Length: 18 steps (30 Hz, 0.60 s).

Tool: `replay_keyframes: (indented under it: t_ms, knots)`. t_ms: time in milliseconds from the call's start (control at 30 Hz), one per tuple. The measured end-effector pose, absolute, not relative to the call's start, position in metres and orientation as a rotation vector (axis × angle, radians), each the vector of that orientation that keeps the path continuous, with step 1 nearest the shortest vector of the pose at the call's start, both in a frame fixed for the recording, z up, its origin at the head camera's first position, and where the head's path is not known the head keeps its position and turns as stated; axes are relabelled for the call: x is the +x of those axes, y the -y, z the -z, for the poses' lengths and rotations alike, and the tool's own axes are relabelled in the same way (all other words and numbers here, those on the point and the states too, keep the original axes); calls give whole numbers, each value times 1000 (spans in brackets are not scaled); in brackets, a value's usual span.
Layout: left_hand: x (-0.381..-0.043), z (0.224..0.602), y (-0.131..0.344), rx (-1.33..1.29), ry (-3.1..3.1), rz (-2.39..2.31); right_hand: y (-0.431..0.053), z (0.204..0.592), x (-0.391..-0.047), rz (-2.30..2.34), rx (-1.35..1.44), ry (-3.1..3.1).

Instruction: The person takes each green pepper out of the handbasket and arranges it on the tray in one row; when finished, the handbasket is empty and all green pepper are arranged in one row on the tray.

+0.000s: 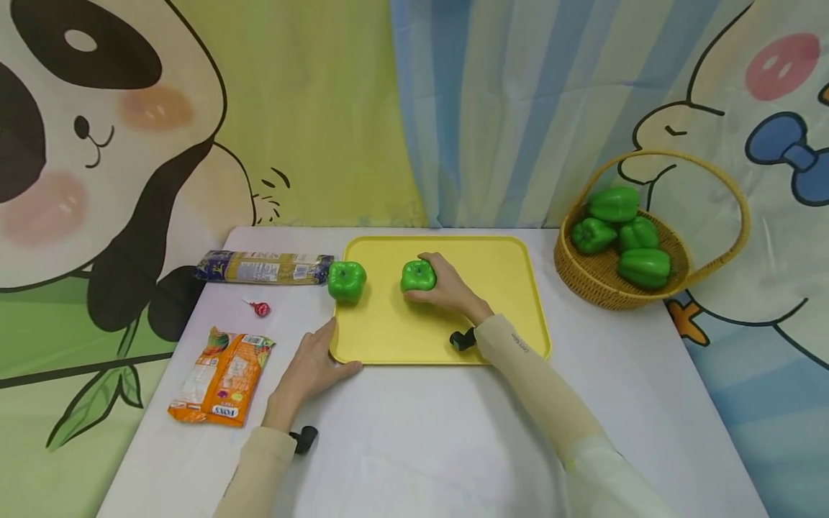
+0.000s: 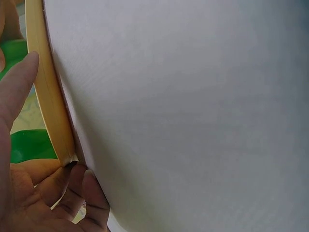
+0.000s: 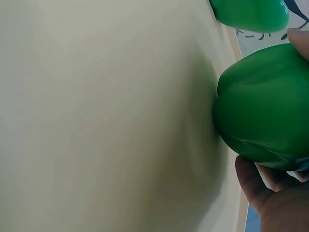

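Note:
My right hand [image 1: 447, 288] grips a green bell pepper [image 1: 417, 276] over the middle of the yellow tray [image 1: 479, 259], thumb and fingers on opposite sides. In the right wrist view this bell pepper [image 3: 270, 106] is large and close to the tray surface; whether it touches is hard to tell. A second green bell pepper [image 1: 346, 281] stands at the tray's left edge. My left hand [image 1: 314, 363] holds the tray's front left corner. The left wrist view has the thumb against the rim [image 2: 46, 92] and the other fingers bent at the corner.
A wicker basket [image 1: 592, 284] with several green bell peppers stands at the back right, its handle arching up. Left of the tray lie a pack of noodles [image 1: 265, 268], a red lollipop [image 1: 261, 309] and an orange snack bag [image 1: 223, 378]. A printed curtain hangs behind the table.

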<state>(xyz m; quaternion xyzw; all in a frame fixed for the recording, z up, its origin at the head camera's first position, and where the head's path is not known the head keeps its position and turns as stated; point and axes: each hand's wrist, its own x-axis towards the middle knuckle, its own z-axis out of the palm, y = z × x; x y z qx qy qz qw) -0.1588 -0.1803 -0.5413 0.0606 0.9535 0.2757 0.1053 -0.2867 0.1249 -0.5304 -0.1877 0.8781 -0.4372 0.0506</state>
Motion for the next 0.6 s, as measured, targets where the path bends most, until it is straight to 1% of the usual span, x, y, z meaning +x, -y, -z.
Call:
replay_keyframes:
  t_ms: [367,600]
  knots:
    - [-160,540,182,197,-2803,-837,-88,530,-287,1287,-672,-2612]
    - [-161,543,183,221,-2812,-822,-71,531,-286,1282,-683,-2627]
